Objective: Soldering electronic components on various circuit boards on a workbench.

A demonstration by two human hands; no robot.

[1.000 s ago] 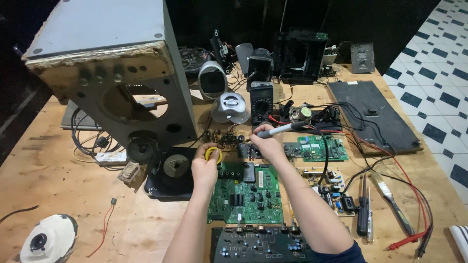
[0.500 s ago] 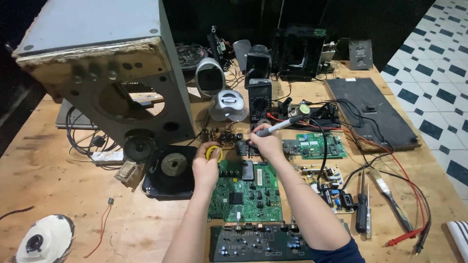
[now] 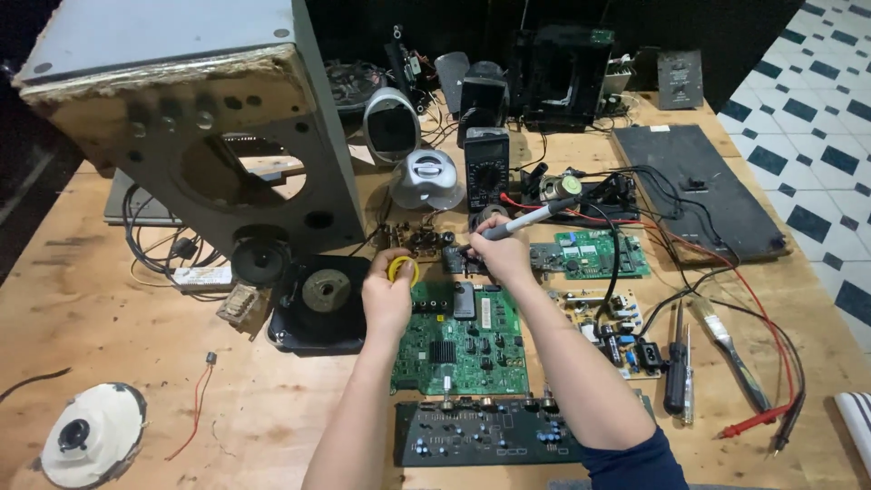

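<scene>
My left hand [image 3: 386,292] pinches a small yellow ring-shaped spool [image 3: 402,269] above the top left corner of a green circuit board [image 3: 461,340]. My right hand [image 3: 502,256] grips a grey soldering iron [image 3: 522,220] like a pen, its tip pointing down and left at a small dark board [image 3: 458,259] just beyond the green one. The two hands are close together, a few centimetres apart. A dark long circuit board [image 3: 485,433] lies nearest me, between my forearms.
A big open speaker cabinet [image 3: 195,127] stands at the left, with a black speaker driver [image 3: 322,299] beside it. A multimeter [image 3: 487,168], more green boards [image 3: 590,254], a screwdriver [image 3: 676,367], brush, red and black probe leads [image 3: 771,363] and a white speaker cone [image 3: 91,436] lie on the wooden table [image 3: 136,336].
Both hands stay at the same spot over the small board. Only the head camera has shifted slightly.
</scene>
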